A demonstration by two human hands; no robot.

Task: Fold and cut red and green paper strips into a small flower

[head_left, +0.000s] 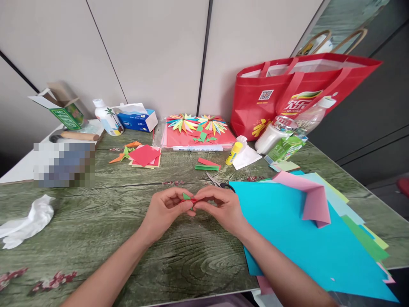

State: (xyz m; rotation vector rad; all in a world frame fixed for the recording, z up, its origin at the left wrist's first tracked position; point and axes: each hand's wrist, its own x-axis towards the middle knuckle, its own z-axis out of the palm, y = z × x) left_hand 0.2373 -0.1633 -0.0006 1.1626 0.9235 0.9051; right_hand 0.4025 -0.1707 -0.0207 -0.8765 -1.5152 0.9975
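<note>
My left hand and my right hand meet over the middle of the green wood-grain table. Both pinch one small folded paper piece, red with a green tip, between fingers and thumbs. Just behind my right hand lie scissors with dark handles. Beyond them rest two folded strips, red over green, and a yellow glue stick.
A stack of large coloured sheets, cyan on top with a folded pink sheet, lies at the right. Paper stars on red sheets, small paper squares, a tissue box, bottles, a red bag and a crumpled tissue ring the table.
</note>
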